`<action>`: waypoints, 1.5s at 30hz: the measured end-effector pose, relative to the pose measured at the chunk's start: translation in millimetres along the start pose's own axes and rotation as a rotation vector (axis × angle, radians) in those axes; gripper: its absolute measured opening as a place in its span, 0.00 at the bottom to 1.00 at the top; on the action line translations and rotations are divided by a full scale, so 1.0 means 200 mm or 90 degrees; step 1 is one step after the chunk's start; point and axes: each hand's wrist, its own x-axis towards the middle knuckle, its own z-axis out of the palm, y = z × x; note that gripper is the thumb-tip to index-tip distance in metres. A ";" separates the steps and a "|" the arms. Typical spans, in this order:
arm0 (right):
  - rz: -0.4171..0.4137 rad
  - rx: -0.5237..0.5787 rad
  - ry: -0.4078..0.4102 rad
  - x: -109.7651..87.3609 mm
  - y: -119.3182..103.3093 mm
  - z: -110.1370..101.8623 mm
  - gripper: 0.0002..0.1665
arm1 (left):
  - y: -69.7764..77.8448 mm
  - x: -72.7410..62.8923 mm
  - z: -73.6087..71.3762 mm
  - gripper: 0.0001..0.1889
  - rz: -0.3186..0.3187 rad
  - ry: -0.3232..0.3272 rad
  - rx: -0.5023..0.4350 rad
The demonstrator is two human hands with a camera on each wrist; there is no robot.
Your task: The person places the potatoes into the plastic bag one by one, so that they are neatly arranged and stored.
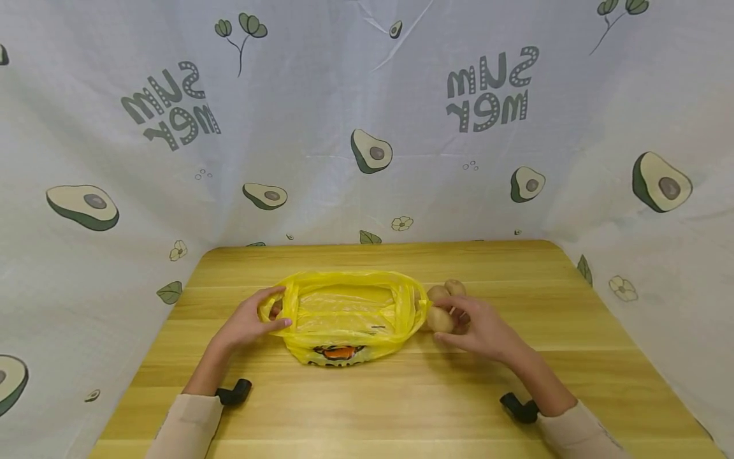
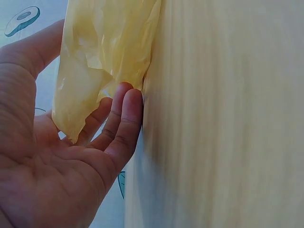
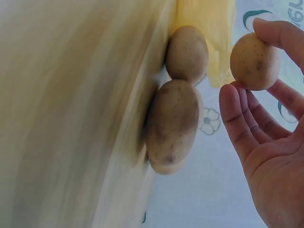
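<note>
A yellow plastic bag (image 1: pixel 350 347) stands on the table with its mouth spread open and a dark and orange print on its front. At its left side my left hand (image 1: pixel 246 322) grips the bag's edge, the thumb in front and the fingers round the plastic (image 2: pixel 107 52). To the right of the bag, my right hand (image 1: pixel 484 328) pinches a potato (image 3: pixel 255 61) between thumb and fingertips, lifted off the table in the right wrist view. Other potatoes lie beside the bag, among them a rounder potato (image 3: pixel 187 54) and a longer potato (image 3: pixel 172 123).
The wooden table (image 1: pixel 367 408) extends around the bag. A white curtain (image 1: pixel 321 127) with avocado and lettering prints hangs behind and along both sides. Dark wrist mounts (image 1: pixel 234 392) sit at both forearms.
</note>
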 end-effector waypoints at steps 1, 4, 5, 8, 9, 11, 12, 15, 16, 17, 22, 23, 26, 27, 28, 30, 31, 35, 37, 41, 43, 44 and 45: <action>0.000 0.003 0.005 0.01 -0.01 0.00 0.31 | 0.00 0.00 0.00 0.45 -0.002 0.000 -0.001; 0.005 0.016 0.018 0.05 -0.04 0.01 0.31 | 0.00 0.00 0.00 0.45 -0.007 0.000 0.003; 0.011 0.021 0.022 0.06 -0.05 0.02 0.31 | 0.00 0.00 0.00 0.45 -0.008 0.000 0.005; 0.032 0.036 0.033 0.09 -0.08 0.03 0.31 | 0.00 0.00 -0.01 0.46 -0.009 0.004 0.009; 0.039 0.041 0.036 0.11 -0.09 0.03 0.31 | 0.01 0.00 -0.01 0.46 -0.009 0.005 0.007; 0.052 0.048 0.037 0.13 -0.11 0.04 0.32 | 0.01 0.01 0.00 0.45 -0.005 0.006 0.006; 0.057 0.055 0.038 0.14 -0.12 0.04 0.33 | 0.02 0.01 0.00 0.45 -0.003 0.007 0.003; 0.058 0.067 0.038 0.17 -0.14 0.05 0.33 | 0.02 0.01 0.00 0.43 0.005 0.003 -0.007; 0.056 0.070 0.039 0.19 -0.15 0.06 0.33 | 0.02 0.01 0.01 0.42 0.007 0.002 -0.013; 0.053 0.072 0.041 0.20 -0.15 0.07 0.33 | 0.03 0.01 0.01 0.42 0.009 0.001 -0.020; 0.048 0.092 0.047 0.25 -0.18 0.12 0.33 | 0.03 0.01 0.01 0.38 0.034 -0.003 -0.033; 0.050 0.098 0.046 0.26 -0.18 0.13 0.33 | 0.02 0.01 0.01 0.37 0.039 -0.003 -0.028; 0.052 0.124 0.036 0.30 -0.21 0.16 0.34 | 0.02 0.01 0.01 0.35 0.044 -0.001 -0.021; 0.051 0.128 0.032 0.31 -0.22 0.17 0.34 | 0.02 0.01 0.02 0.35 0.041 0.001 -0.021; 0.050 0.130 0.030 0.33 -0.23 0.18 0.34 | 0.02 0.01 0.02 0.35 0.042 0.003 -0.014; 0.050 0.129 0.029 0.35 -0.24 0.20 0.34 | 0.02 0.02 0.02 0.36 0.044 0.003 -0.010; 0.049 0.128 0.026 0.36 -0.24 0.21 0.34 | 0.02 0.02 0.02 0.37 0.044 0.003 -0.008; 0.055 0.136 0.007 0.41 -0.26 0.27 0.32 | 0.02 0.02 0.03 0.39 0.035 0.000 -0.020; 0.050 0.149 -0.003 0.43 -0.27 0.31 0.32 | 0.01 0.02 0.03 0.40 0.027 -0.002 -0.028; 0.045 0.164 -0.013 0.47 -0.28 0.37 0.32 | 0.01 0.01 0.02 0.41 0.021 -0.002 -0.029; 0.049 0.167 -0.016 0.48 -0.28 0.40 0.32 | 0.01 0.01 0.02 0.41 0.022 0.000 -0.026; 0.050 0.170 -0.019 0.49 -0.29 0.41 0.32 | 0.01 0.01 0.02 0.41 0.023 0.001 -0.027; 0.052 0.170 -0.022 0.50 -0.29 0.42 0.32 | 0.01 0.01 0.01 0.42 0.024 0.002 -0.026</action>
